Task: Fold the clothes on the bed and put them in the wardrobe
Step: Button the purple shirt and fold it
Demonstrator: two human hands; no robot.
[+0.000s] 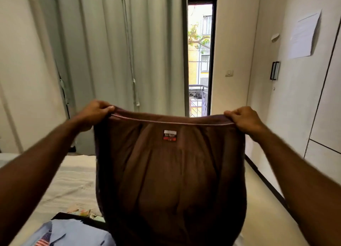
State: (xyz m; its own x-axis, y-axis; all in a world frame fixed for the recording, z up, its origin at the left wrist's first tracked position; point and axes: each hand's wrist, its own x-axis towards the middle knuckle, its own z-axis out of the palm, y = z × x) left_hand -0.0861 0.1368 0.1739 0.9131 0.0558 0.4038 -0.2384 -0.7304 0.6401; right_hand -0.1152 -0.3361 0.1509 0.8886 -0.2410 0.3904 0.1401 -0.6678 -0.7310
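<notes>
Garment [171,172], brown, soft, hangs draped; left hand [96,112], right hand [245,120] fingers pinch piped top hem.

Daylight from the balcony door [200,57], dim room, wide-angle bending, blurred edges

Brown garment [171,172]: soft matt cloth with a woven label [170,135], gripped by my left hand [96,111] and right hand [243,118]. Curtains [110,51]: matt grey-green fabric. Bed cover [73,181]: coarse pale weave. Wall sheet [304,35]: paper.
</notes>
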